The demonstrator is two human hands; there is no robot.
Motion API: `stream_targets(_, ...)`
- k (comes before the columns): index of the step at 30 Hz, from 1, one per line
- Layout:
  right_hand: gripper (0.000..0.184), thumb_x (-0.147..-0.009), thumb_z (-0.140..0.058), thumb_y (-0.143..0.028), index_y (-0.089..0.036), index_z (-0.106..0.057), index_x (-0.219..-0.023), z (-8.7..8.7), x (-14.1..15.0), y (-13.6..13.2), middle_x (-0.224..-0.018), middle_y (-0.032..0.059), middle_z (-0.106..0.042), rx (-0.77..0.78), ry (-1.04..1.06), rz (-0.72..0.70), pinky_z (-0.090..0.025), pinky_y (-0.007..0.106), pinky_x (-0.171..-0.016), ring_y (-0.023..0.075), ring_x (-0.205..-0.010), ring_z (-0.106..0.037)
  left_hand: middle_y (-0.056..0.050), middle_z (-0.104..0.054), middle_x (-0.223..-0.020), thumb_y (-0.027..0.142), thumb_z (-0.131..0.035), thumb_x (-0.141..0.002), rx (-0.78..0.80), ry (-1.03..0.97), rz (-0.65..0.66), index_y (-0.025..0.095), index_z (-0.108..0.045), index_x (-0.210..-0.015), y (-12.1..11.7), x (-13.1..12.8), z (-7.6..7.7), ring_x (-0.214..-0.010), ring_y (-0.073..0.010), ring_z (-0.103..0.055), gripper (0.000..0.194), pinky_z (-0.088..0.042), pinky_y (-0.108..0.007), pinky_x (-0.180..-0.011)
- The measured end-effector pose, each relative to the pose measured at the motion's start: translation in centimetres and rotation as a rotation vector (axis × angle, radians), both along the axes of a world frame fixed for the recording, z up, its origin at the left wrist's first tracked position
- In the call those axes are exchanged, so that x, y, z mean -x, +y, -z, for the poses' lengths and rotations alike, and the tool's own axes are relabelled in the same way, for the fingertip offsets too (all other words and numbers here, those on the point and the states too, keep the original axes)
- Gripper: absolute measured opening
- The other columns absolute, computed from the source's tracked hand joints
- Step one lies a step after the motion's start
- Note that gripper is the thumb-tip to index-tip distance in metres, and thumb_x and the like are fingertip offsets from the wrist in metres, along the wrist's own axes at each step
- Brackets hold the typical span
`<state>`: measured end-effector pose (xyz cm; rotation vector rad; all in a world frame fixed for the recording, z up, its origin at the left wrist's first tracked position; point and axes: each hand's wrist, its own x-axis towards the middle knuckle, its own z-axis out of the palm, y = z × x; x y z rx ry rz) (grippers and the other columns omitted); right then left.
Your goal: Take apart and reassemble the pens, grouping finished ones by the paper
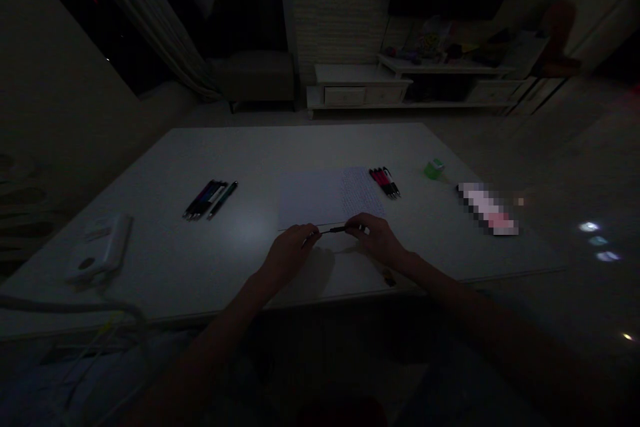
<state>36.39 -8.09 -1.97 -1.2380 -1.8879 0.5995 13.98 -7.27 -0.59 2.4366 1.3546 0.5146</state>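
Observation:
A slim dark pen lies level between my two hands, low over the near part of the white table. My left hand pinches its thinner left end. Closed around the thicker right end is my right hand. Whether the pen is in one piece cannot be told in this dim light. Just beyond my fingers lie a blank paper sheet and, on its right, a sheet covered in handwriting. A small dark object sits under my right wrist, its kind unclear.
Several dark pens lie grouped at left, with another pen alongside. Red-and-black pens rest right of the papers. Farther right are a small green object and a phone. A white device stands at far left near a cable.

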Motion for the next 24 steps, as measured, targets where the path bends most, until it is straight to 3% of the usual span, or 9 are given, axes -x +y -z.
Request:
stream_targets(8, 0.012, -0.081, -0.056, -0.026, -0.019, -0.065, -0.086, -0.2, 1.4, -0.2, -0.080, 0.0041, -0.064, -0.031, -0.005, -0.064, -0.044, 0.025, -0.064, 0.0125, -0.069, -0.057, -0.003, -0.063, -0.090, 0.027, -0.050, -0.085, 0.111, -0.064, 0.048, 0.022, -0.053, -0.101, 0.0, -1.1, 0.5, -0.083, -0.0172, -0.059, 0.017, -0.043, -0.028, -0.071)
stream_targets(16, 0.011, -0.077, -0.060, -0.026, -0.019, -0.067, -0.081, -0.9, 1.6, -0.1, -0.075, 0.0029, -0.065, 0.016, -0.014, -0.084, -0.043, 0.024, -0.061, 0.0118, -0.064, -0.056, -0.003, -0.062, -0.089, 0.026, -0.051, -0.085, 0.060, -0.055, 0.032, 0.022, -0.052, -0.103, 0.1, -0.9, 0.6, -0.082, -0.0167, -0.058, 0.019, -0.044, -0.027, -0.073)
stream_targets(24, 0.034, -0.082, -0.050, -0.041, -0.015, -0.064, -0.065, -0.9, 1.7, 0.5, -0.051, 0.0002, -0.059, 0.321, 0.058, -0.067, -0.039, 0.021, -0.049, 0.0101, -0.048, -0.053, -0.005, -0.062, -0.091, 0.025, -0.046, -0.088, -0.061, 0.021, 0.120, 0.020, -0.054, -0.099, -0.3, -0.9, 0.4, -0.085, -0.0169, -0.057, 0.015, -0.044, -0.028, -0.075)
